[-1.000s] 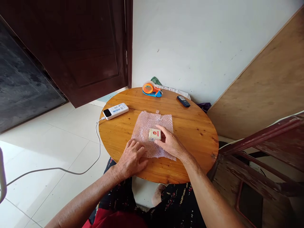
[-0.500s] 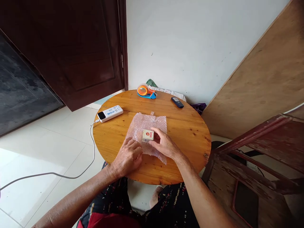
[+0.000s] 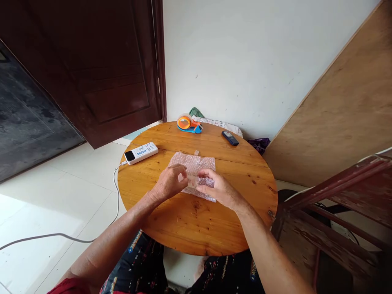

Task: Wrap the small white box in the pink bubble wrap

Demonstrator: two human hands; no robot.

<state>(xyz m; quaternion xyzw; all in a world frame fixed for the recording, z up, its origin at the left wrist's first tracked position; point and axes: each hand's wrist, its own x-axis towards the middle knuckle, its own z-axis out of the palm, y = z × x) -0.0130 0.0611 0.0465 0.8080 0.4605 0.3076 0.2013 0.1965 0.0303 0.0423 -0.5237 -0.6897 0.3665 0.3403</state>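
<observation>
A sheet of bubble wrap (image 3: 205, 163) lies on the round wooden table, its near part folded over a small box (image 3: 192, 181) that shows faintly through it. At the left side of the wrap is my left hand (image 3: 171, 181), its thumb and forefinger curled into a ring and closed on the wrap; the fingertips are partly hidden. My right hand (image 3: 222, 190) is at the right of the covered box, thumb and fingers apart, with the palm facing the box.
An orange and blue tape dispenser (image 3: 190, 123) stands at the table's back edge. A dark handheld device (image 3: 230, 138) lies back right. A white device (image 3: 141, 153) with a cable is at the left. A wooden railing (image 3: 337, 183) rises beside the table's right.
The near part of the bubble wrap has been folded over the box, which was uncovered before. My right hand has let go of the box and my left hand has moved up to the wrap.
</observation>
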